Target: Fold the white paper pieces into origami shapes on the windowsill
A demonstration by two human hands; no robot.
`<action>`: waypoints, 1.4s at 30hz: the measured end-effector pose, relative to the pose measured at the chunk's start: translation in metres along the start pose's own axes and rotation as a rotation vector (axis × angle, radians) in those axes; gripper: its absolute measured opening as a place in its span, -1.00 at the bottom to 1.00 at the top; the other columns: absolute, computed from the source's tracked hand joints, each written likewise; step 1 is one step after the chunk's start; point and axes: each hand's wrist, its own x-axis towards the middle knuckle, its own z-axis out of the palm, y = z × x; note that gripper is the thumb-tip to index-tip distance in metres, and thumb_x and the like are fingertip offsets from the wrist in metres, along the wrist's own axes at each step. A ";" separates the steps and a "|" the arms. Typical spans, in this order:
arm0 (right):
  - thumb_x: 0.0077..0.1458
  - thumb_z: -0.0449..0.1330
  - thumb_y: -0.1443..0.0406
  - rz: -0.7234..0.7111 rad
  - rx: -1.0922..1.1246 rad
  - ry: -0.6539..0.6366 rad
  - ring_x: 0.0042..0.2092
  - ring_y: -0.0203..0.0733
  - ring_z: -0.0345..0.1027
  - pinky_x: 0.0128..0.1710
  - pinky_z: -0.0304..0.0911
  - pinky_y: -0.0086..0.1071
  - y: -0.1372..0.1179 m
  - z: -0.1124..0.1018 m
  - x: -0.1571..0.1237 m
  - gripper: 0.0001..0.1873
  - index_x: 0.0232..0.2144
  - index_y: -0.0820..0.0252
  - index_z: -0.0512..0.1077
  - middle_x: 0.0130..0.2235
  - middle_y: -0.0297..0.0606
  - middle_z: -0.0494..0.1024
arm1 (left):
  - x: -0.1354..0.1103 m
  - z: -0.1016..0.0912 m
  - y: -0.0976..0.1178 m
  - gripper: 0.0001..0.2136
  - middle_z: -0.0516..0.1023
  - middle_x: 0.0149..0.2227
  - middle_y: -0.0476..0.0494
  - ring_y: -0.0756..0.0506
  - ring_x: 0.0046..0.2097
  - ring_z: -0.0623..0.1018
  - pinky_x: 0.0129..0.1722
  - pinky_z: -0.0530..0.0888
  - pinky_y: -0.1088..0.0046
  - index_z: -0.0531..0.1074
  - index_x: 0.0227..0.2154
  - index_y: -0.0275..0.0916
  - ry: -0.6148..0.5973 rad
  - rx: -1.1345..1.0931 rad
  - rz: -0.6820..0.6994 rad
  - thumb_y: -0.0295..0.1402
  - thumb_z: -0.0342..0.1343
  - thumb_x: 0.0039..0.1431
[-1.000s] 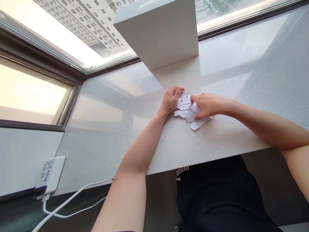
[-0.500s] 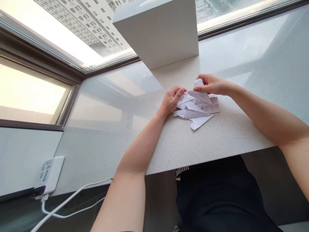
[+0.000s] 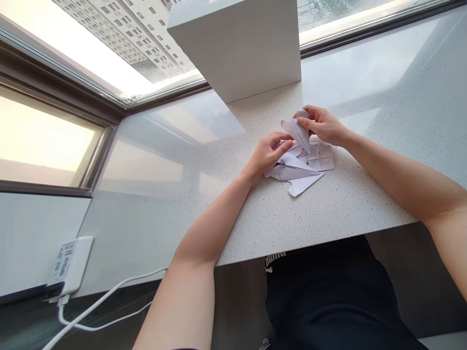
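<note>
Several folded white papers lie in a loose pile on the speckled white counter; some look like paper airplanes. Above the far side of the pile, my right hand pinches a folded paper airplane between thumb and fingers, its pointed end angled down toward the pile. My left hand rests at the pile's left side, fingers curved and thumb apart, partly over the papers. Whether it grips any paper is hard to see. A creased square-folded paper lies at the pile's right.
A grey-white box-shaped block rises from the counter behind the pile. Windows with dark frames border the left and back. At lower left, a white power adapter with white cables sits near the counter's edge.
My right hand has lifted the paper airplane slightly and turned it, so its folds spread more. My left hand has shifted right over the pile, its fingers opening a little.
</note>
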 end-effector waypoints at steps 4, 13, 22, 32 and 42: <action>0.25 0.41 -0.60 0.006 0.003 0.040 0.00 0.17 0.64 -0.01 0.73 0.10 -0.003 0.003 -0.001 -0.14 0.05 -0.08 0.57 -0.09 -0.18 0.71 | 0.001 0.010 -0.003 -0.27 0.90 0.11 -0.31 -0.33 0.18 0.83 0.26 0.72 0.10 0.81 0.05 -0.12 0.006 -0.068 -0.024 0.52 0.31 0.48; 0.13 0.52 -0.65 -0.083 0.115 0.113 0.02 0.08 0.66 -0.13 0.72 -0.13 -0.007 0.014 0.000 -0.07 -0.04 -0.06 0.59 -0.09 -0.19 0.72 | 0.004 0.006 -0.012 -0.27 0.74 -0.26 -0.12 -0.16 -0.23 0.69 -0.26 0.54 0.26 0.76 -0.13 -0.12 0.054 -0.228 -0.086 0.55 0.51 0.27; 0.38 0.56 -0.41 -0.056 -0.017 0.127 -0.03 0.00 0.61 -0.11 0.61 -0.18 -0.017 0.015 -0.005 -0.25 0.18 -0.06 0.56 0.00 -0.20 0.69 | 0.010 0.009 -0.018 -0.38 0.89 -0.11 -0.18 -0.21 -0.04 0.85 -0.01 0.75 0.26 0.78 -0.11 -0.11 0.176 -0.490 -0.066 0.34 0.72 0.18; 0.28 0.66 0.01 0.179 -0.776 -0.544 0.03 0.20 0.66 -0.08 0.33 -0.14 -0.083 0.018 -0.039 -0.55 0.02 0.10 0.69 -0.06 -0.09 0.77 | 0.013 0.004 -0.024 -0.53 0.87 -0.16 -0.11 -0.13 -0.12 0.88 -0.05 0.78 0.37 0.65 -0.06 -0.09 0.332 -0.491 -0.197 0.13 0.68 0.38; 0.30 0.61 0.09 0.274 -0.722 -0.593 -0.04 0.07 0.58 -0.16 0.25 -0.17 -0.074 0.015 -0.024 -0.67 -0.17 0.06 0.59 -0.13 -0.17 0.72 | 0.009 0.002 -0.020 -0.59 0.91 -0.05 -0.20 -0.20 -0.02 0.91 0.08 0.83 0.25 0.71 -0.09 -0.14 0.291 -0.482 -0.215 0.10 0.62 0.46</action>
